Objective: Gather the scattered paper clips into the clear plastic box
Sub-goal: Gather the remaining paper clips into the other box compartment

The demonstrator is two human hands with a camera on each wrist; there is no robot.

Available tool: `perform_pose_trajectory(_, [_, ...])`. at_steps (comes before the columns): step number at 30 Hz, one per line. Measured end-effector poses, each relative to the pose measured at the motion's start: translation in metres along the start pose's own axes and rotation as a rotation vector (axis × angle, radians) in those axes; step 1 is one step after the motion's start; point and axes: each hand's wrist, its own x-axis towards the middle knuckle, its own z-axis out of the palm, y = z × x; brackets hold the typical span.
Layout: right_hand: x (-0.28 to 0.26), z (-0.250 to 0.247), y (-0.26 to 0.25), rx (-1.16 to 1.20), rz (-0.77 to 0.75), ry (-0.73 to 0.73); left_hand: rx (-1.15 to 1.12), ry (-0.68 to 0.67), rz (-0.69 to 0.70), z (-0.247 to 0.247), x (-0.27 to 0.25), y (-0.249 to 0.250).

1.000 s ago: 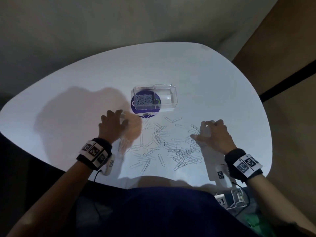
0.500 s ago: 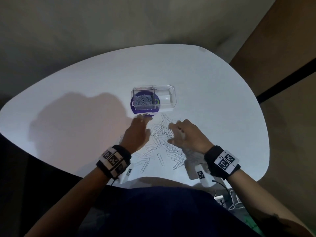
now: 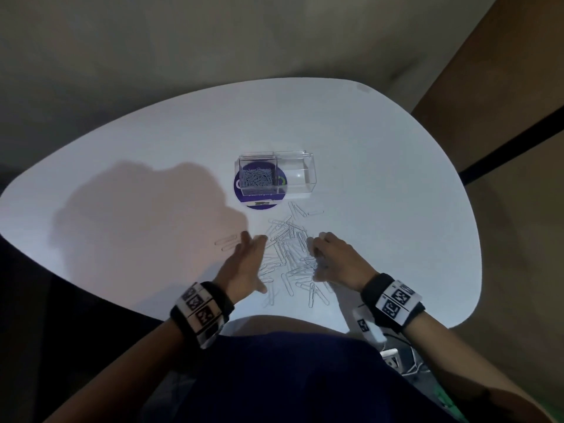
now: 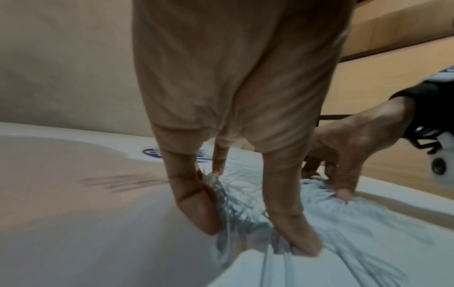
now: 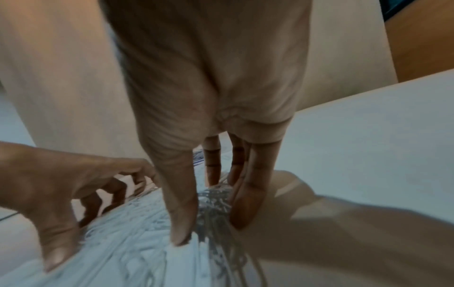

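Observation:
The clear plastic box [image 3: 297,175] stands on the white table [image 3: 396,193]; its left compartment holds a heap of paper clips [image 3: 256,178]. Nearer me lies the loose pile of paper clips [image 3: 290,248]. My left hand [image 3: 245,261] presses against the pile's left side with fingers extended. My right hand [image 3: 334,257] presses its right side with bent knuckles. In the left wrist view the left hand [image 4: 245,223] has clips [image 4: 228,203] bunched between thumb and fingers. The right wrist view shows the right hand [image 5: 211,213] raking clips [image 5: 213,198] the same way.
A purple round sticker [image 3: 259,203] lies under the box. Two stray clips [image 3: 227,242] lie left of my left hand, a few more [image 3: 305,210] near the box and others [image 3: 314,296] by the table's near edge. A white marked device [image 3: 369,328] hangs off the front right edge.
Both hands have swept inward from wide apart to either side of the pile, and the scattered clips have been pushed into a tighter heap between them.

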Motion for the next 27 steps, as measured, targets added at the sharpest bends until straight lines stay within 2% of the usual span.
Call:
perform_pose_trajectory(3, [0.011, -0.001, -0.007, 0.121, -0.066, 0.077, -0.103, 0.048, 0.089, -0.006, 0.012, 0.023])
perform_pose_trajectory(5, [0.009, -0.006, -0.008, 0.205, -0.079, 0.128, -0.209, 0.069, 0.129, -0.014, 0.014, 0.023])
perform_pose_trajectory(7, [-0.001, -0.013, -0.008, 0.175, -0.055, 0.173, -0.191, 0.144, 0.147, -0.023, 0.009, 0.012])
perform_pose_trajectory(8, [-0.008, -0.016, -0.005, 0.100, -0.063, 0.176, -0.091, 0.210, 0.124, -0.027, 0.005, 0.002])
perform_pose_trajectory(10, [-0.021, -0.018, 0.003, -0.001, -0.112, 0.102, 0.113, 0.292, -0.008, -0.033, -0.004, -0.020])
perform_pose_trajectory(12, [-0.027, -0.011, 0.007, -0.016, -0.144, -0.033, 0.185, 0.238, -0.149, -0.034, -0.011, -0.036])
perform_pose_trajectory(14, [-0.025, 0.001, -0.001, -0.061, -0.186, -0.148, 0.186, 0.143, -0.208, -0.033, -0.011, -0.036])
perform_pose_trajectory(17, [-0.009, 0.017, -0.019, -0.130, -0.288, -0.204, 0.165, 0.002, -0.149, -0.024, -0.008, -0.014])
perform_pose_trajectory(20, [0.010, 0.016, -0.024, -0.079, -0.294, -0.100, 0.221, -0.092, -0.039, -0.005, -0.005, 0.015])
perform_pose_trajectory(23, [0.019, 0.010, -0.022, -0.109, -0.286, 0.025, 0.217, -0.024, 0.062, 0.004, 0.006, 0.030])
perform_pose_trajectory(27, [0.018, -0.009, -0.010, -0.008, -0.209, 0.105, -0.027, 0.105, 0.118, -0.008, 0.022, 0.034])
